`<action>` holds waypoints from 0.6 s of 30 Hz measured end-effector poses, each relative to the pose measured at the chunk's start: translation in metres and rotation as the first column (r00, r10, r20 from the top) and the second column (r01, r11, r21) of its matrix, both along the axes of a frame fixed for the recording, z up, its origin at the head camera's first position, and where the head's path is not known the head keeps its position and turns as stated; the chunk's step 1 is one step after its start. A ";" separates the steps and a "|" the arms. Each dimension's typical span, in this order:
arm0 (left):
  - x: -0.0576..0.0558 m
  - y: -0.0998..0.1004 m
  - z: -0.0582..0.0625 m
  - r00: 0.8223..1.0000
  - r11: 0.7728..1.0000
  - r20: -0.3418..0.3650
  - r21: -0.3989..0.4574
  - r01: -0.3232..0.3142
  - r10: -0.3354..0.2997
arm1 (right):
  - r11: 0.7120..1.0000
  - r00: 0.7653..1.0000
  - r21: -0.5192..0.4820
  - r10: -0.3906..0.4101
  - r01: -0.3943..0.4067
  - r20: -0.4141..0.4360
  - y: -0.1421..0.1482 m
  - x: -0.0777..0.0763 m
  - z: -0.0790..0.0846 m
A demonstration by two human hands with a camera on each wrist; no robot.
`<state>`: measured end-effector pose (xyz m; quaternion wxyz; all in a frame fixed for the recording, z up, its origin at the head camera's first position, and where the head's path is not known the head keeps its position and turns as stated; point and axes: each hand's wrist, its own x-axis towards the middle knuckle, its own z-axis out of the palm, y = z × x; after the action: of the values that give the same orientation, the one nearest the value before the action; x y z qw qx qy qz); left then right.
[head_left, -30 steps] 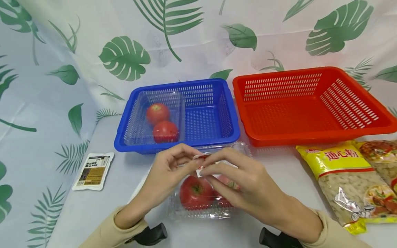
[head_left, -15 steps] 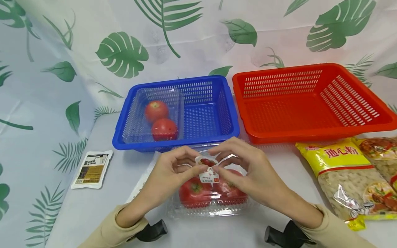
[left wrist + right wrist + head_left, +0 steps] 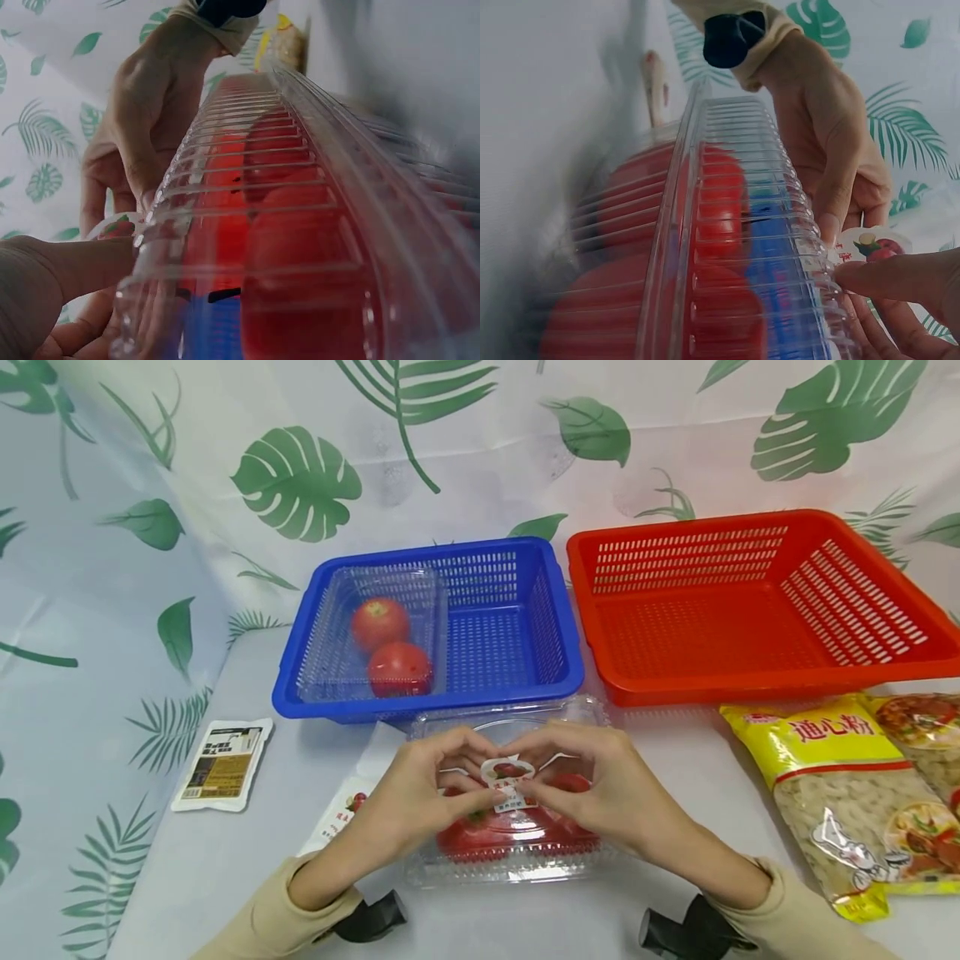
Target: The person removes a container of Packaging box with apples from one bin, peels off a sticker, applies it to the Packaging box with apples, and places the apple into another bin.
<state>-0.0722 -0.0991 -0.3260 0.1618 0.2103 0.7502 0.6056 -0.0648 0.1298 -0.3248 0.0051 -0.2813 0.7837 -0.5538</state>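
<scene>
From the head view, here we are: the left hand (image 3: 427, 789) grips 1 side of a small label (image 3: 510, 772), and the right hand (image 3: 611, 777) has the other, thumbs on its front, fingers bent. The label sits over the lid of a clear box (image 3: 517, 871) at the near middle, with 2 apples (image 3: 472, 839) inside. Under the left forearm pokes a paper strip (image 3: 345, 806) (printed with more fruit). Far left of centre, the blue basket (image 3: 487, 697) carries a lidded tub (image 3: 330, 618) with 2 more apples; the red basket (image 3: 750, 685) stands to its right. Near right, 2 pasta bags (image 3: 832, 802) overlap; over at left lies a white pouch (image 3: 222, 765).

To the left wrist view: ribbed plastic fills the middle, red fruit behind it, and the label's rounded edge peeks out between the hands.

And the right wrist view: the label's fruit picture shows beyond the thumb tips, right by the lid. A black gadget (image 3: 735, 37) is on the left sleeve.
</scene>
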 end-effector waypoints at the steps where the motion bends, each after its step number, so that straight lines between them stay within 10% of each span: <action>1: -0.001 0.000 0.000 1.000 1.000 -0.007 -0.011 -0.004 0.003 | 1.000 1.000 -0.002 0.006 -0.006 -0.001 0.000 0.000 -0.001; 18: -0.007 0.002 -0.004 0.999 0.996 -0.024 -0.076 -0.035 0.033 | 0.999 0.999 0.035 0.011 -0.009 -0.044 0.000 -0.001 -0.008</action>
<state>-0.0793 -0.0972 -0.3301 0.1506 0.1981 0.7783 0.5765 -0.0662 0.1295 -0.3326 -0.0045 -0.2974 0.7916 -0.5337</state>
